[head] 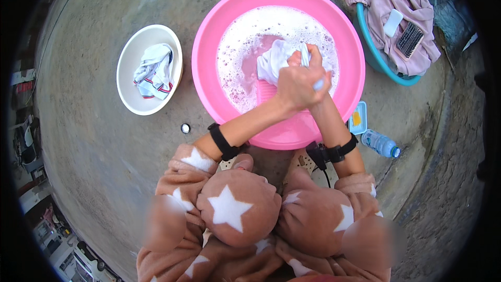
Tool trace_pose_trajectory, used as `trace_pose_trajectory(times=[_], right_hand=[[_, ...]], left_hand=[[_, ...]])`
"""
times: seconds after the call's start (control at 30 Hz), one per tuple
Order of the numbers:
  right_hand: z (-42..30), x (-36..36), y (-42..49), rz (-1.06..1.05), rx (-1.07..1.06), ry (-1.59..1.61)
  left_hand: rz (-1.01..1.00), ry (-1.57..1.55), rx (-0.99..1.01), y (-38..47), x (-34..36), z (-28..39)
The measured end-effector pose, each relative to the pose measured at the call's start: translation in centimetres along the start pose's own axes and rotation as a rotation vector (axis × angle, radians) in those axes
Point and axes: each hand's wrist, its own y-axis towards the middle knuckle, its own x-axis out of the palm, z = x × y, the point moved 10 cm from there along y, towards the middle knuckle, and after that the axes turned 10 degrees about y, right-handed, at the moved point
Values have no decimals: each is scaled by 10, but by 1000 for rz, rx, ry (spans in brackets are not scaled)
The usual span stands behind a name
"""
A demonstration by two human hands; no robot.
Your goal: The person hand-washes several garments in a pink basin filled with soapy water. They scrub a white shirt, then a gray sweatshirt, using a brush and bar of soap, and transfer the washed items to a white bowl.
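A large pink plastic basin [200,66] holds sudsy water, and a ridged pink washboard [267,93] slopes down into it. Both hands meet over the right half of the basin, closed on a bunched white cloth [270,60] that lies partly in the foam at the washboard's upper end. My left hand [299,84] reaches in from the left with its fist on the cloth. Behind and against it is my right hand [319,72], also gripping the cloth; the hands overlap, so some fingers are hidden.
Left stands a white basin [127,86] with a white garment [154,72]. At upper right, a teal basin [372,53] bears pink clothing [381,15], a white bar [393,22] and a scrub brush [409,41]. A soap dish [363,115] and plastic bottle [377,143] lie right.
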Motion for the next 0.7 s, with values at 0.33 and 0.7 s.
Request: trace_pose_trajectory(times=[0.33, 0.7], right_hand=[[-99, -4, 70, 347, -588, -1837], [-33, -75, 111, -50, -36, -1087]], left_hand=[[-452, 551, -526, -32, 27, -236], [-754, -587, -933, -86, 98, -241]])
